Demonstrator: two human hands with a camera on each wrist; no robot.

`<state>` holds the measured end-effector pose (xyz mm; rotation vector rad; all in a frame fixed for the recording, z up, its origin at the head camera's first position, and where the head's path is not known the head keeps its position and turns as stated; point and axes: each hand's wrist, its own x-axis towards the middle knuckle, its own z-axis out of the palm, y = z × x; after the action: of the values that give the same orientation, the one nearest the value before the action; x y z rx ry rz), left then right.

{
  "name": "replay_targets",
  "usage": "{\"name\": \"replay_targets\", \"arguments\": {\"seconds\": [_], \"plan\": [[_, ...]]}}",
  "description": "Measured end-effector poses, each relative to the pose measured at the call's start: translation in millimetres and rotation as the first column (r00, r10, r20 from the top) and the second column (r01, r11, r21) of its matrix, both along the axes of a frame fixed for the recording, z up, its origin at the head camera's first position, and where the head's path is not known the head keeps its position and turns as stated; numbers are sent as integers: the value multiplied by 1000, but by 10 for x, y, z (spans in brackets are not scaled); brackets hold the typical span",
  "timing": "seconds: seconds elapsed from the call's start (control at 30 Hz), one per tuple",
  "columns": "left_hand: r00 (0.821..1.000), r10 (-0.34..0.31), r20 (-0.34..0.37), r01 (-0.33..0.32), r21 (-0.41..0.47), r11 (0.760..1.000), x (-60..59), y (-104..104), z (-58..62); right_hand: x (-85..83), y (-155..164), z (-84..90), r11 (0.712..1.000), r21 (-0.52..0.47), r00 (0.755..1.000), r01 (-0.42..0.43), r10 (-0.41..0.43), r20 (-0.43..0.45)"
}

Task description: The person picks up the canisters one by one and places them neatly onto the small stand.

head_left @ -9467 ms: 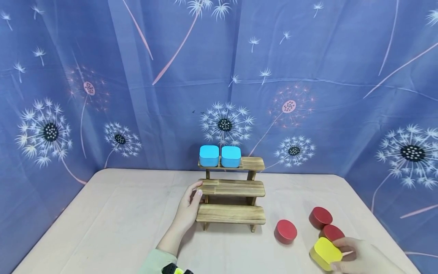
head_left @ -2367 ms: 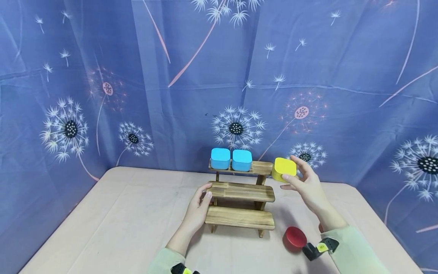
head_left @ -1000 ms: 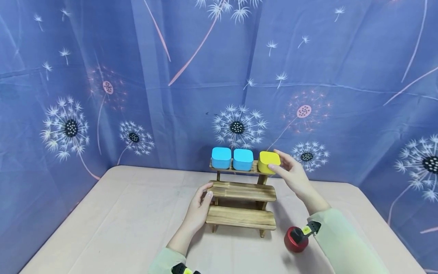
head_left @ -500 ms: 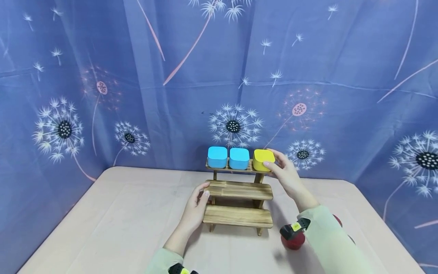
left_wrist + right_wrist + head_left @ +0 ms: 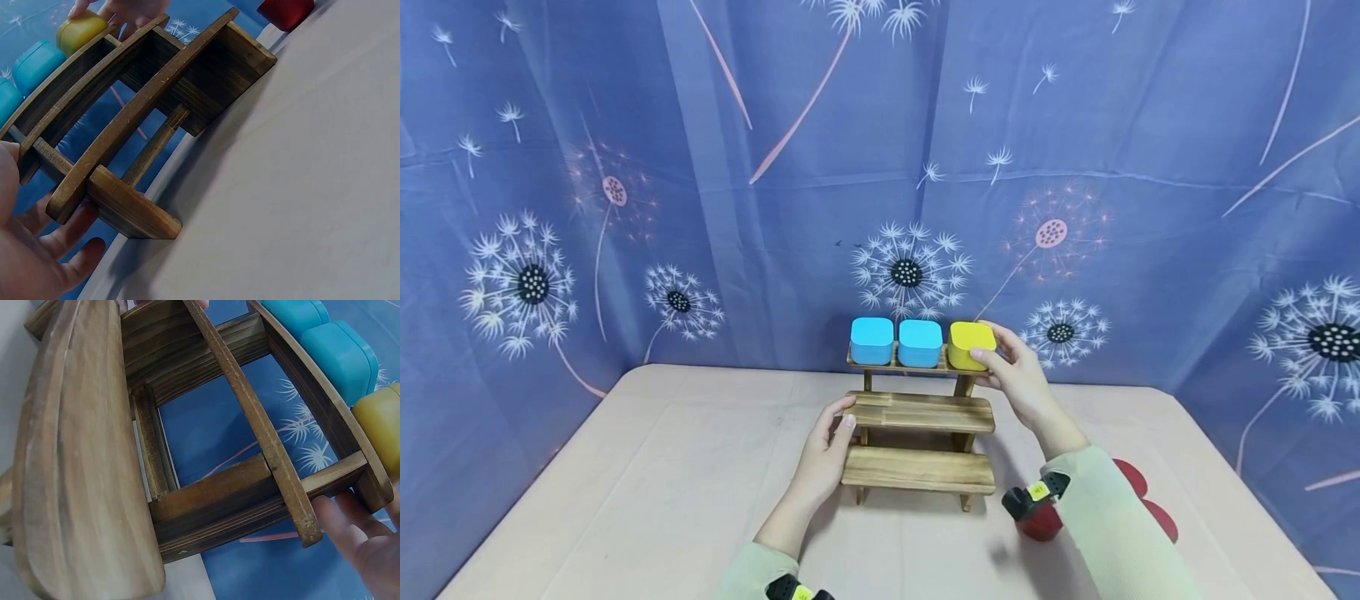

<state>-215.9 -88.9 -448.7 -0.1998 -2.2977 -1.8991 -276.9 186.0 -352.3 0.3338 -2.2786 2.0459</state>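
Observation:
A three-tier wooden stand stands on the table. On its top tier sit two blue rounded-square blocks, side by side. At the right end of that tier is a yellow rounded-square block; my right hand holds it between thumb and fingers. In the right wrist view, some fingers reach below the top board, and the yellow block is partly cut off. My left hand grips the left end of the middle tier, its thumb in front.
Red round blocks lie on the table at the right: one partly behind the right wrist camera, two more partly behind the right sleeve. A blue dandelion-print cloth hangs close behind the stand.
The yellow block was picked up from the table at the right, carried to the stand and moved left onto the top tier beside the blue blocks. My left hand has kept its grip.

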Motion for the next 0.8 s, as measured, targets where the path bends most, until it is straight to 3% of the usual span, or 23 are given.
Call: {"name": "replay_targets", "arguments": {"seconds": [0.47,0.8], "plan": [[1000,-4,-14,5,10,1000,-12,-6,-6,-12,0,11,999,-35,999,-33,33,8],[1000,-2,-5,2,5,1000,-5,-10,0,32,40,18,997,48,998,-64,64,-9]]}}
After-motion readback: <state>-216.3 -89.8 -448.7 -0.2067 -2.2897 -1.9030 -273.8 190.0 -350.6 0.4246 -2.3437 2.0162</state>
